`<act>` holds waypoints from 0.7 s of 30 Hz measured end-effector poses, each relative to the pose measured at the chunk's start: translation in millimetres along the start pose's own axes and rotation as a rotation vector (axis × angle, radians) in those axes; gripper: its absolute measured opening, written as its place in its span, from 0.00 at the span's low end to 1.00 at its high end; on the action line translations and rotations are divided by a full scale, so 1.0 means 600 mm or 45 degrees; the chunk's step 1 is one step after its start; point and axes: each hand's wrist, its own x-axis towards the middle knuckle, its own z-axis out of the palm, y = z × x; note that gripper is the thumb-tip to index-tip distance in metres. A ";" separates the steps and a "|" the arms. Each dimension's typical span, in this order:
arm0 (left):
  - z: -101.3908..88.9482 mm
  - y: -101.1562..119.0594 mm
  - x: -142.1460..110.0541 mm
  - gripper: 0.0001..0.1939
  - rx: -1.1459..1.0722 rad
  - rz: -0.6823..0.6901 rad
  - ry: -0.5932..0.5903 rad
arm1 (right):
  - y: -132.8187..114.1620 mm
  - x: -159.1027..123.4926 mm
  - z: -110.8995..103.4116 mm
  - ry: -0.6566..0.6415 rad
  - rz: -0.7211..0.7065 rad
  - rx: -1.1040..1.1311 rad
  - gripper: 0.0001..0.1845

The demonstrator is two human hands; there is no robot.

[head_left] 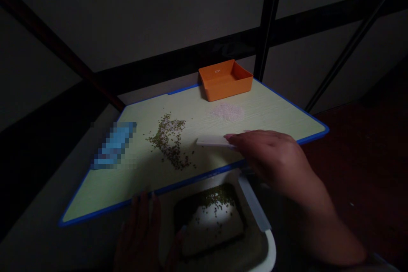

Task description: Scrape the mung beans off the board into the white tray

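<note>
The right hand (269, 161) sits curled, gripping a white plastic strip (213, 141) at three o'clock from the scattered green seeds (168, 140) on the blue-edged board (95, 191), while the left hand (138, 233), open with fingers spread, sits at six o'clock beside a white tub (269, 255) holding more seeds.

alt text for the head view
A right hand rests on a white card on a blue-edged green board, beside scattered green seeds and a white grain pile; the left hand is below, by a white tub of seeds.
</note>
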 end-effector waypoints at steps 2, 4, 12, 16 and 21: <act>0.000 0.000 0.000 0.38 0.001 -0.005 0.001 | 0.013 0.002 0.011 0.007 0.030 -0.019 0.16; 0.000 -0.001 0.000 0.39 0.005 -0.008 0.001 | 0.024 0.005 0.021 -0.007 0.050 -0.030 0.15; -0.002 0.007 0.002 0.38 0.035 0.000 -0.001 | 0.038 0.015 0.037 -0.108 0.071 -0.038 0.13; 0.000 0.008 0.004 0.38 0.049 0.000 0.020 | 0.037 0.013 0.024 -0.182 0.095 0.030 0.13; 0.000 0.013 0.001 0.38 0.051 -0.005 0.044 | 0.033 0.010 0.003 -0.242 0.141 0.229 0.13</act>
